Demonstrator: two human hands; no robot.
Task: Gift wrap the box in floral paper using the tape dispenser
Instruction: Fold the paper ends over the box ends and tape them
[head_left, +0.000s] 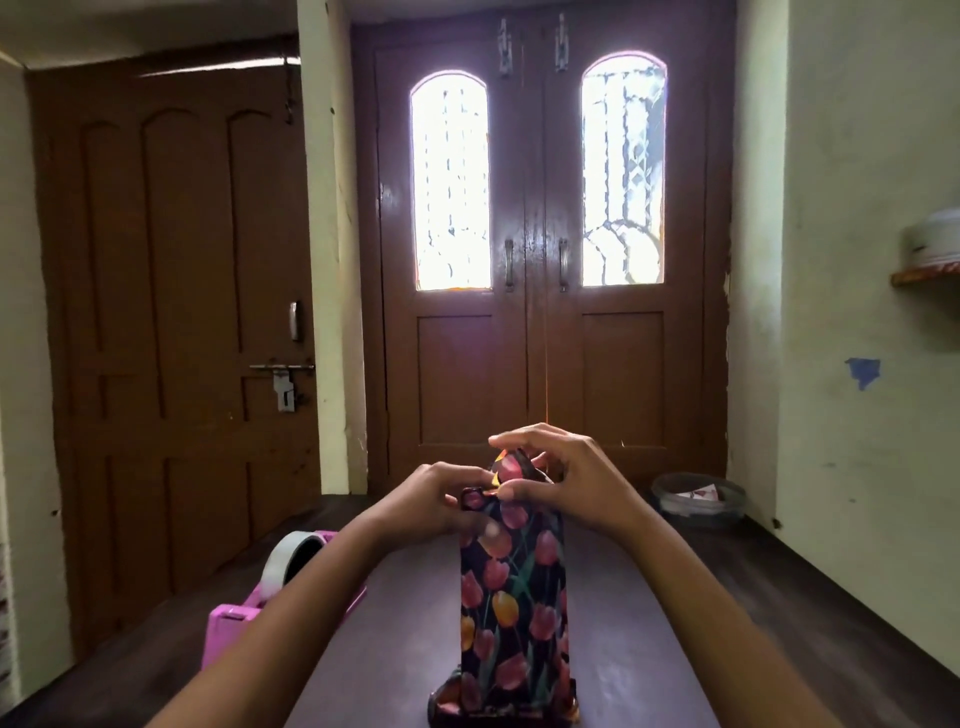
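Paper (506, 467) printed with tulips on a dark ground is wrapped round the box (511, 597); the box is stood on end on the table (649, 623), near its middle, with one long wrapped face turned to the camera; at the lower end loose paper is splayed on the table to either side. The upper end is held by both hands, which are close together and almost touching; the left hand (426, 499) is curled against the top left corner, its fingers closed on the paper there; the right hand (566, 473) is arched over the top, and a raised flap of paper is pinched between its thumb and fingers; whether the flap is pressed flat yet cannot be told, since it is partly hidden by the fingers.

A pink dispenser (228, 629) is set on the table well to the left of the box, partly hidden behind the left forearm; a roll (288, 564) of clear tape is mounted in it.

Beyond the table a brown double door (540, 364) with two bright arched panes is seen; a plain door (171, 338) with a bolt is set in the wall to its left. A round container (698, 499) is placed at the far right, near the pale wall; a shelf (924, 275) is fixed higher on that wall.
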